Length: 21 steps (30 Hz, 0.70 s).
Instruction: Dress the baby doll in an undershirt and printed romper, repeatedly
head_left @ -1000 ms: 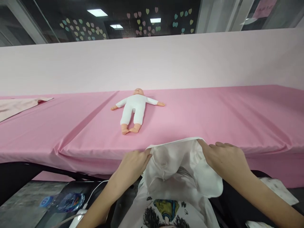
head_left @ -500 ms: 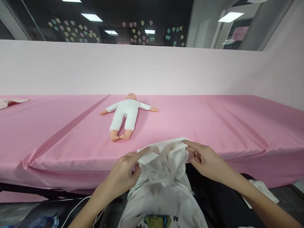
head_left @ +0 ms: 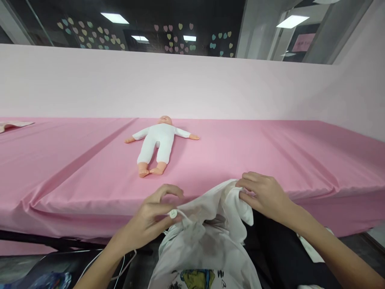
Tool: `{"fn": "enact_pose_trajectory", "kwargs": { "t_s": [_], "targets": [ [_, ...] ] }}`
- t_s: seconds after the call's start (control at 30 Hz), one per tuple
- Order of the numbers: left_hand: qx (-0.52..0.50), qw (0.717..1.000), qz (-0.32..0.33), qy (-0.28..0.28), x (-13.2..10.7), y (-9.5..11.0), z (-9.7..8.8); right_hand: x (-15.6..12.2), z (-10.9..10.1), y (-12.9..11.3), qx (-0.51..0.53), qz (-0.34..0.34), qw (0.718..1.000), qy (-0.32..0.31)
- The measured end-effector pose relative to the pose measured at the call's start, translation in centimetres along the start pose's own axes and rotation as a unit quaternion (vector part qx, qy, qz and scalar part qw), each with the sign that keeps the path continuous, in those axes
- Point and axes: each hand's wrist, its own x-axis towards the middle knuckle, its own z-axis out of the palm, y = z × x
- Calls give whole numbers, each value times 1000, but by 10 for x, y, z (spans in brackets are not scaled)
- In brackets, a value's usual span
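A white cloth garment [head_left: 210, 206] is spread between my hands at the table's near edge, above my lap. My left hand [head_left: 153, 212] pinches a thin white strip at its left side, where a small round white button [head_left: 173, 213] shows at the fingertips. The index finger of that hand is curved and raised off the cloth. On the garment's right side, my right hand [head_left: 264, 196] grips the upper edge between thumb and fingers. The exact kind of garment is hidden by its folds. Beyond them a baby doll [head_left: 159, 140] in white lies on its back.
A pink sheet [head_left: 240, 152] covers the table. At the far left lies a pale cloth [head_left: 15, 125]. White cables [head_left: 120, 267] hang at lower left, and a white cloth piece [head_left: 313, 249] is beside my right forearm. A white wall [head_left: 192, 84] rises behind the table.
My left hand has shifted left and down, drawing out a strip with a button from the garment. My right hand has moved slightly right, still gripping the cloth edge.
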Motion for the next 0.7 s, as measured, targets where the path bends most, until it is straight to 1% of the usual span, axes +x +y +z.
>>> {"fn": "enact_pose_trajectory", "kwargs": {
  "t_s": [0.03, 0.07, 0.1, 0.13, 0.17, 0.2, 0.23, 0.27, 0.3, 0.33, 0.37, 0.4, 0.43, 0.5, 0.53, 0.57, 0.6, 0.67, 0.7],
  "targets": [
    [-107, 994, 4, -13, 1, 2, 2, 2, -2, -2, 87, 16, 996, -29],
    [-211, 977, 10, -16, 2, 4, 6, 3, -3, -5, 178, 25, 982, -54],
    [-301, 953, 16, -15, 4, 4, 11, 4, -4, -8, 270, 24, 960, -69],
    [-369, 929, 19, -15, 6, 4, 16, 5, -3, -12, 358, 16, 930, -77],
    [-411, 911, 24, -21, 8, 3, 20, 5, -2, -15, 440, 2, 894, -77],
    [-424, 904, 30, -36, 11, 2, 24, 6, 0, -18, 513, -14, 855, -74],
    [-412, 909, 38, -58, 14, 2, 25, 5, 2, -21, 574, -26, 815, -69],
    [-378, 921, 46, -79, 17, 2, 25, 5, 3, -23, 621, -33, 780, -67],
    [-331, 937, 55, -98, 19, 4, 23, 5, 4, -24, 650, -34, 756, -66],
    [-277, 952, 62, -117, 22, 7, 20, 5, 3, -24, 661, -35, 746, -67],
    [-217, 964, 64, -138, 24, 11, 16, 5, 2, -24, 655, -37, 751, -72],
    [-154, 973, 66, -156, 26, 15, 12, 6, -1, -24, 630, -41, 771, -82],
    [-89, 979, 68, -168, 27, 20, 8, 6, -4, -24, 590, -52, 801, -93],
    [41, 981, 84, -173, 27, 32, 1, 8, -14, -25, 469, -87, 870, -129],
    [99, 977, 96, -162, 26, 38, -1, 8, -19, -28, 396, -102, 900, -153],
    [150, 972, 108, -146, 25, 43, -3, 9, -24, -31, 323, -112, 923, -174],
    [191, 966, 119, -128, 23, 48, -4, 9, -28, -36, 256, -121, 940, -190],
    [254, 954, 131, -90, 22, 57, -5, 10, -35, -45, 147, -133, 961, -192],
    [279, 949, 128, -73, 22, 60, -6, 11, -37, -50, 102, -141, 969, -174]
  ]
}}
